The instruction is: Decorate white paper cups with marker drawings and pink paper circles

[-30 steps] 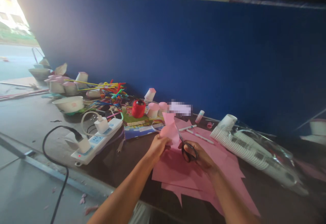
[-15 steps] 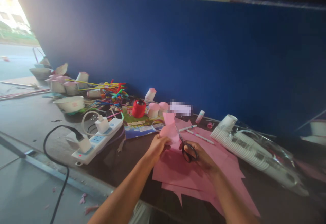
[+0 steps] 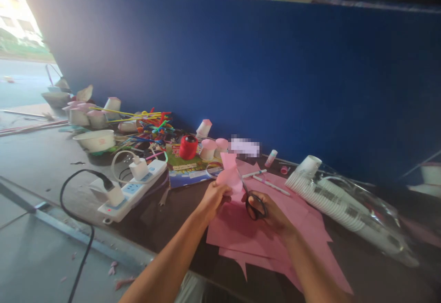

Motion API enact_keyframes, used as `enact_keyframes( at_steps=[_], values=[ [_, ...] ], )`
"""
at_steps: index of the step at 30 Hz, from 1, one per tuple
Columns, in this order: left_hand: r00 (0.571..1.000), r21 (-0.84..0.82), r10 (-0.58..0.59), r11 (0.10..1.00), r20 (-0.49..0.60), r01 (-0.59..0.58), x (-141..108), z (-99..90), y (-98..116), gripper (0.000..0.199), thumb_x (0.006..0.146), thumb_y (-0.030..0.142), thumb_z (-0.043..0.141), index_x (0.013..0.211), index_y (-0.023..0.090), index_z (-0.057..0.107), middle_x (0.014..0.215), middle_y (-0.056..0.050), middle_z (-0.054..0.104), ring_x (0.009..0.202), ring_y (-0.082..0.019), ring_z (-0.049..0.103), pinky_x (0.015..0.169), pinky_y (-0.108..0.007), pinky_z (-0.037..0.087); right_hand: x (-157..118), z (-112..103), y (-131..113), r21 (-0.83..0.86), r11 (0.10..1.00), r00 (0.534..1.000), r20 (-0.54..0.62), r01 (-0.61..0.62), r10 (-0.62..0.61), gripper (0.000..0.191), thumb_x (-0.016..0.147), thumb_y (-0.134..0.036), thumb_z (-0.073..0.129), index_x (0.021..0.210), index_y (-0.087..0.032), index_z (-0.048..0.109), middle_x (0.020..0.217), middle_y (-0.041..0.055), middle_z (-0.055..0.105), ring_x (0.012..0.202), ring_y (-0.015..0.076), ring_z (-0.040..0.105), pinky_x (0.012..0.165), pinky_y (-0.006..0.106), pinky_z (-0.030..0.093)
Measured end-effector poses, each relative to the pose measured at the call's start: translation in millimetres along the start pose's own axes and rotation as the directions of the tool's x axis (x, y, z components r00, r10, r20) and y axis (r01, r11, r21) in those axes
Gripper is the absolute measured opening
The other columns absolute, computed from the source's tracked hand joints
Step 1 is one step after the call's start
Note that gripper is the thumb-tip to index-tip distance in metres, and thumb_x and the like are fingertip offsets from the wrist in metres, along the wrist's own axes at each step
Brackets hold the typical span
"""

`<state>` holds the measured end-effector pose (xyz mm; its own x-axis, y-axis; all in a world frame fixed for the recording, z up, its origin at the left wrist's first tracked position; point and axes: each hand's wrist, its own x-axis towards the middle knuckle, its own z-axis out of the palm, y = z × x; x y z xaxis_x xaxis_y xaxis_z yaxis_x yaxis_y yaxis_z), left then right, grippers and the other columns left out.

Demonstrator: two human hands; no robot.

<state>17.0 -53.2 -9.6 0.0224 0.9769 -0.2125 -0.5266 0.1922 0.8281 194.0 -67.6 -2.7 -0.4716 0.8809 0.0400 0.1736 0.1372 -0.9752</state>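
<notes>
Between the fingers of my left hand (image 3: 216, 198) is a piece of pink paper (image 3: 230, 179), raised above the table. It has a rounded lower part and a narrower strip sticking up. My right hand (image 3: 268, 210) is closed on a pair of black-handled scissors (image 3: 257, 205), its fingers in the loops. The scissor blades point up along the right edge of the held paper. Below both hands lie overlapping pink sheets (image 3: 248, 234) with cut edges. Two patterned sticks (image 3: 270, 185) rest on the sheets' far part.
A white power strip (image 3: 132, 191) with plugs and a black cable sits at left. Behind are a red spool-like object (image 3: 188, 147), pink-topped cups (image 3: 208, 149), colourful pipe cleaners (image 3: 160, 121) and a white bowl (image 3: 95, 141). Bagged paper cups (image 3: 327, 202) lie at right, a glue stick (image 3: 271, 158) nearby.
Very little differs. The scissors and my right hand have shifted very slightly, and the held paper stays in nearly the same place.
</notes>
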Motion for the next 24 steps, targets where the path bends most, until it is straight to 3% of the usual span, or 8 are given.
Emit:
enact_keyframes(
  at_steps=[24],
  values=[
    [0.999,-0.011,0.003,1.000,0.050,-0.002,0.9,-4.8,-0.1,0.014,0.054,0.010,0.059,0.053,0.015,0.046,0.047,0.006,0.042,0.039,-0.005,0.039,0.041,-0.020,0.035,-1.3,-2.8,-1.5,-0.028,1.000,0.999,0.031,-0.010,0.011,0.039,0.085,-0.053,0.048,0.081,-0.015,0.055,0.051,-0.0023,0.050,0.048,0.0098,0.042,0.047,0.023,0.027]
  ],
)
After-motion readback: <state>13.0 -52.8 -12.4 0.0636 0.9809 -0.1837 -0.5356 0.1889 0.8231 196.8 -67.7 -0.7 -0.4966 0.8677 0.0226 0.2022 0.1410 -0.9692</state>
